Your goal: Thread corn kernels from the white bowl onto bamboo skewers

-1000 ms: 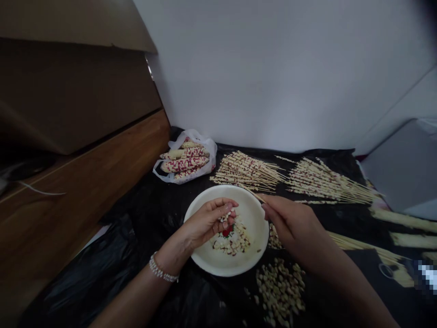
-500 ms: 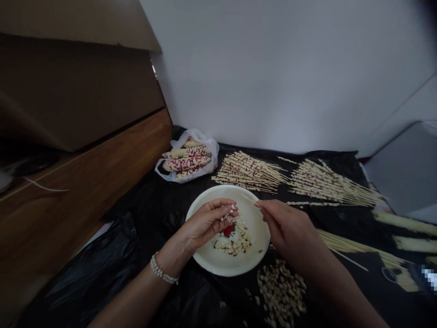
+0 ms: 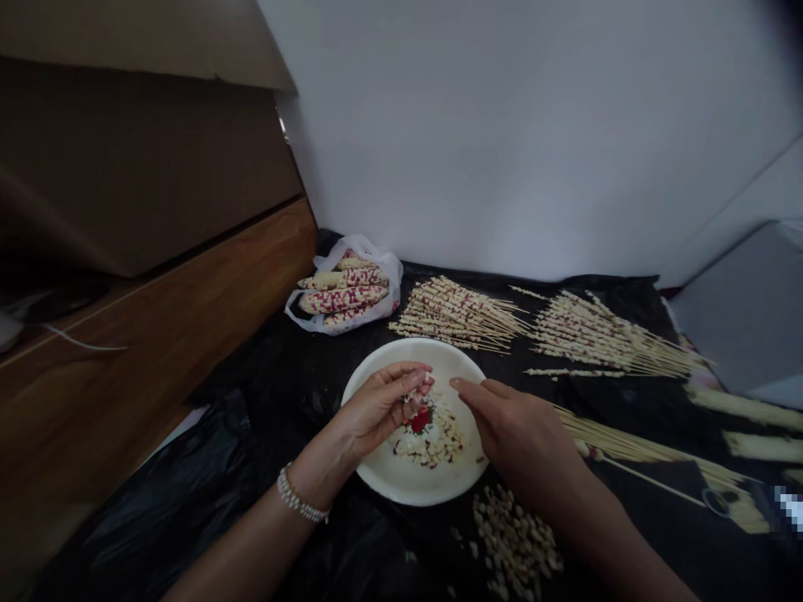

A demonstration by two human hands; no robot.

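Over the left side of a white bowl [image 3: 389, 485], my left hand [image 3: 386, 408] is curled with several pale corn kernels [image 3: 429, 379] at its fingertips. My right hand [image 3: 524, 418] is closed at the bowl's right rim, thumb and forefinger pinched together. A thin wooden skewer [image 3: 652, 483] runs back under this hand and sticks out to the right, with a few kernels threaded on it beside the wrist. Its front tip is hidden by my fingers. Loose corn kernels [image 3: 439, 447] lie in the bowl around a red patch on its bottom.
Behind the bowl are corn cobs [image 3: 344, 298] in a plastic bag [image 3: 394, 280] and two piles of kernel-threaded skewers [image 3: 455, 309] [image 3: 583, 334]. Bare skewers [image 3: 627, 443] and stripped cobs [image 3: 746, 410] lie right. A kernel heap [image 3: 518, 543] sits in front on black plastic sheeting [image 3: 282, 359].
My right hand has shifted left towards my left hand. The skewer has slid back to the right, its tip now out of sight and threaded kernels showing behind the wrist. My left hand has barely moved.
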